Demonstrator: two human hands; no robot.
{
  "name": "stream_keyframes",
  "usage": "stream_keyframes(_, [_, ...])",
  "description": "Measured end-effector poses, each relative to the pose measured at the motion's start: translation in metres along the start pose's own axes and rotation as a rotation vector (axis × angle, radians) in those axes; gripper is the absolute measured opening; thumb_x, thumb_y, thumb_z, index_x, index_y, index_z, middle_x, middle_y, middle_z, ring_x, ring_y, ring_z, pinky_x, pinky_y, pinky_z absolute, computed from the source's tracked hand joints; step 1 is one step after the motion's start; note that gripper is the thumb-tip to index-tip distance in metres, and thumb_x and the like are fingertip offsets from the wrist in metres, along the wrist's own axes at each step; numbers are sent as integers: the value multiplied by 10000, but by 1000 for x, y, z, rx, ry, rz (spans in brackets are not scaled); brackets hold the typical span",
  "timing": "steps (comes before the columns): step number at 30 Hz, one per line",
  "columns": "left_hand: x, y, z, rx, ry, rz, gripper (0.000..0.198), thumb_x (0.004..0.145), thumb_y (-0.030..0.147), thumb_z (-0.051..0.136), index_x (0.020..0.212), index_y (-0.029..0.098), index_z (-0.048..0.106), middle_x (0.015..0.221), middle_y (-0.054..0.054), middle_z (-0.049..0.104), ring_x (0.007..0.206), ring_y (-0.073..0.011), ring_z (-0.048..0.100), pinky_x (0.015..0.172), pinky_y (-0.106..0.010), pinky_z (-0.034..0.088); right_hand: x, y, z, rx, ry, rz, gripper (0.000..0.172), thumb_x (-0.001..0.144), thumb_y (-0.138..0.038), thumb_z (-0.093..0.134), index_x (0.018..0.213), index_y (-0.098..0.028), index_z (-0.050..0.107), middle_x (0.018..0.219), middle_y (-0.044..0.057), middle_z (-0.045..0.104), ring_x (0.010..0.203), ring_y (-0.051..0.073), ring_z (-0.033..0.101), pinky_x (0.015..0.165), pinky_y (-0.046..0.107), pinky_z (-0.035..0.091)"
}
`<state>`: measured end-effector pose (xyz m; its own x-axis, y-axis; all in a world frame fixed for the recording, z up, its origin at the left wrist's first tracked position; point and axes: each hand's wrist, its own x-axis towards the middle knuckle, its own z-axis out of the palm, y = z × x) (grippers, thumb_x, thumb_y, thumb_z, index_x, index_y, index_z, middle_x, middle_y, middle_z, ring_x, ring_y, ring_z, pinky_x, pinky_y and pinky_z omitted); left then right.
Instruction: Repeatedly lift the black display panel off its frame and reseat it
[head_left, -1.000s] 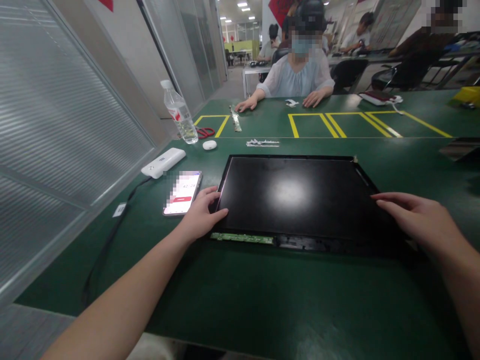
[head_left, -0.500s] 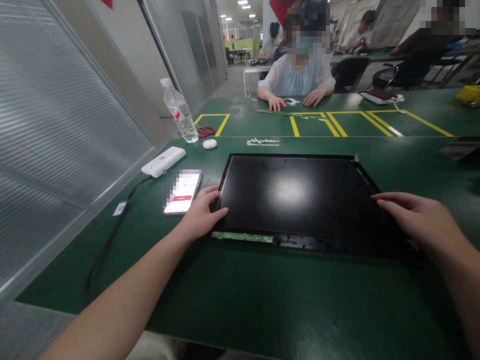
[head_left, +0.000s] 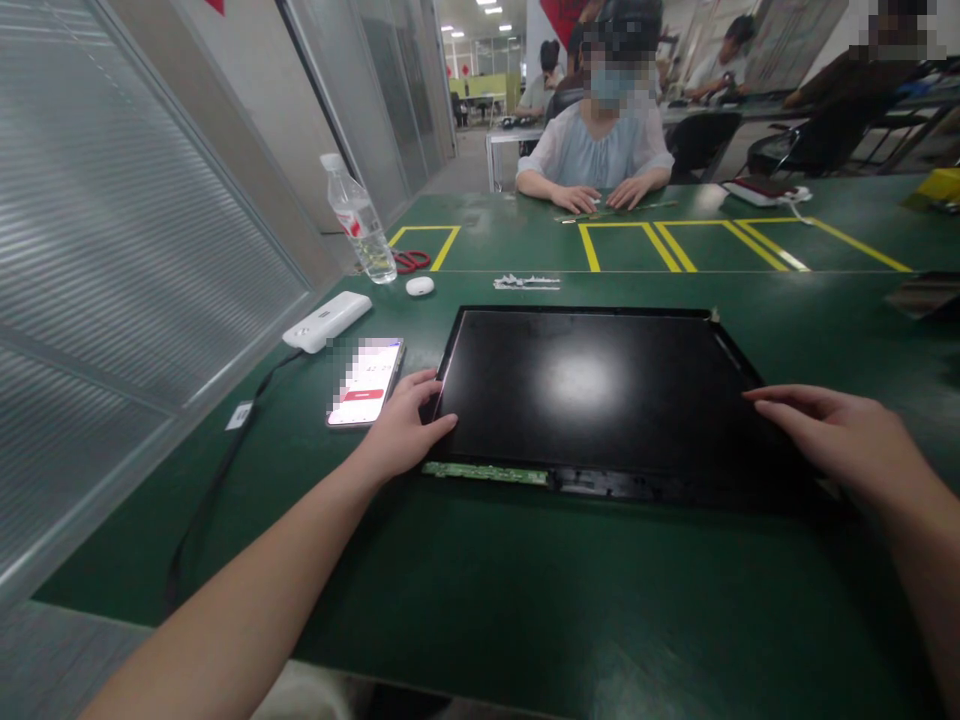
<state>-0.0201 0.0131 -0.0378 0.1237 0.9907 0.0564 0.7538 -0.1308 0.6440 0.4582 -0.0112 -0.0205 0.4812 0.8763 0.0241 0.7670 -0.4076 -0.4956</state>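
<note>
A black display panel (head_left: pixel 570 400) lies flat on the green table, face up, with a glare spot in its middle. Along its near edge a thin green circuit board strip (head_left: pixel 486 473) shows at the left. My left hand (head_left: pixel 405 425) grips the panel's left edge, its thumb over the frame and fingers along the side. At the opposite edge, my right hand (head_left: pixel 840 425) has thumb and fingers closed on the frame; some of its fingertips are hidden. A phone (head_left: pixel 366 385) with a lit screen lies just beyond my left hand.
On the left are a white power bank (head_left: pixel 328 322) with a black strap, a water bottle (head_left: pixel 361 225), red-handled scissors (head_left: pixel 412 261) and a white earbud case (head_left: pixel 420 286). White scraps (head_left: pixel 526 283) lie behind the panel. Across the table a masked person (head_left: pixel 600 150) sits working.
Both my hands and the panel stay in place. The person opposite has brought their hands closer together, and the thin strip before them has shifted right.
</note>
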Motion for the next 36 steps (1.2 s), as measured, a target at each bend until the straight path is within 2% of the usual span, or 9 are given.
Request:
stream_keyframes(5, [0,0,-1,-3,-4,1,507,788,450,686,1212,173,693,1541,-180,493,1438,-385,479,1189,-555,396,1,2,0,-8,-2,11,438,579,-575,595,844,-291,799,846,60,751,785,289,649,708,410,473])
stream_keyframes(12, [-1,1,-1,-10,-8,-3,529,785,454,693,1229,166,696,1536,-186,494,1424,-385,492,1158,-565,436,1,-2,-1,-22,-43,75,455,571,-567,602,874,-296,806,918,62,754,864,303,650,797,437,481])
stream_keyframes(23, [0,0,-2,-15,-5,-6,501,779,437,725,1215,190,708,1528,-161,511,1415,-377,506,1142,-564,463,7,8,1,-2,9,10,423,541,-602,609,788,-314,797,832,57,758,762,305,654,680,424,470])
stream_keyframes(29, [-1,2,-2,-14,-6,-16,521,776,446,740,1222,177,711,1524,-168,508,1417,-386,501,1148,-559,461,5,3,0,-12,-8,50,430,544,-580,602,814,-310,798,878,50,758,828,306,664,748,434,474])
stream_keyframes(36, [-1,5,-2,81,-24,-8,553,822,426,705,1285,124,687,1507,-208,526,1408,-384,513,1178,-549,419,4,3,0,-19,-24,65,423,574,-574,610,845,-307,794,910,50,754,834,298,650,749,422,463])
